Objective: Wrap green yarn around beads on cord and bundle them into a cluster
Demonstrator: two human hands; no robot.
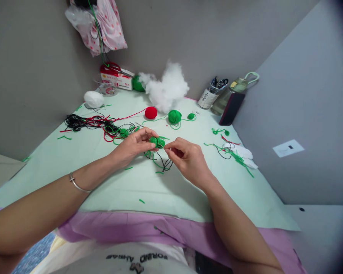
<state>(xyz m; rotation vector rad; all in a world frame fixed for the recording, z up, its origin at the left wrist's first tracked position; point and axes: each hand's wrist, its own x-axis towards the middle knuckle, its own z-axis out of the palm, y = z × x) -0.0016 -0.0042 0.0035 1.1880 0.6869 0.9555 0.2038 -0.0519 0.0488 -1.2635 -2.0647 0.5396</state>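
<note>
Between thumb and fingers, my left hand [138, 142] grips a small green crocheted piece [157, 142] with black yarn across it. My right hand [185, 156] is closed in a pinch at the right edge of that piece, on a thin needle [161, 146] that points into the green stitches. Loose black yarn [167, 164] and green strands hang below the piece onto the table. Beyond my hands lie a red yarn ball [151, 112] and a green yarn ball [175, 117]. Left of my left hand is a tangle of black yarn [77, 122] mixed with red and green strands.
White fibre stuffing [170, 87] is heaped at the back. Red-handled scissors [112, 69] rest on a box [117, 80] at back left, near a white yarn ball [93, 99]. A pen cup [208, 97], bottle [225, 99] and dark phone [232, 109] stand back right. Green scraps [240, 158] lie right.
</note>
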